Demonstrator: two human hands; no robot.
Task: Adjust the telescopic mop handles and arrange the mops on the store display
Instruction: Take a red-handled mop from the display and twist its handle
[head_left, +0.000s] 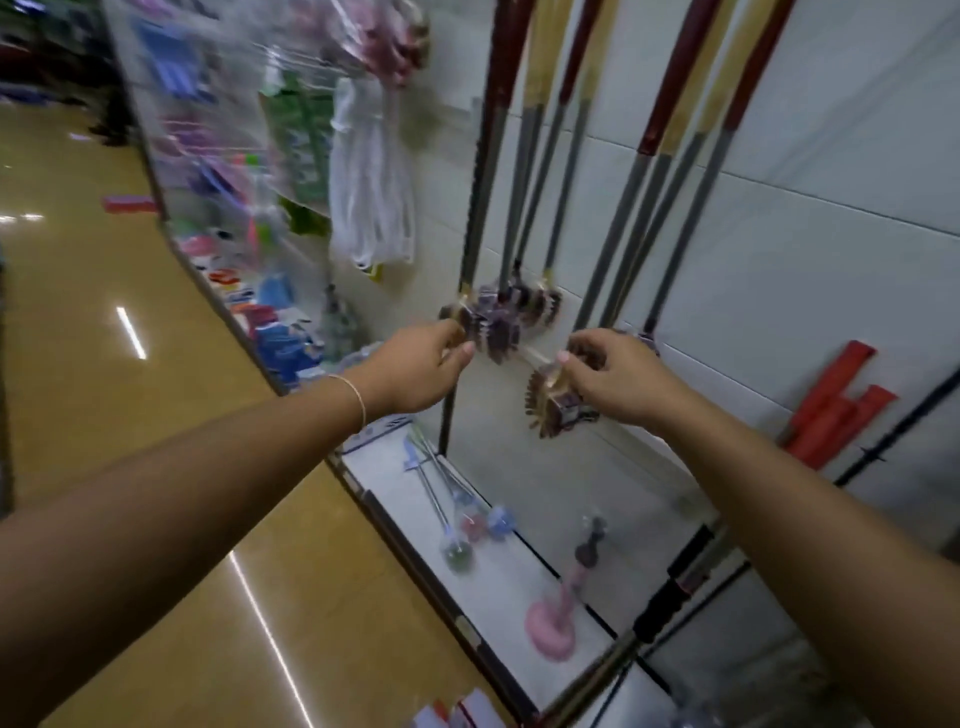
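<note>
The left hand (415, 371) pinches the toothed end of one hanging mop (470, 317) in the cluster just beyond its fingertips. The right hand (615, 382) grips another toothed mop end (553, 402) just left of its palm. Grey, red and tan mop handles (623, 228) rise above both hands against the white wall (831, 260). A pink plunger (553, 623) stands on the shelf (498, 587) well below.

No legible txt/labels; pkgs too blurred.
</note>
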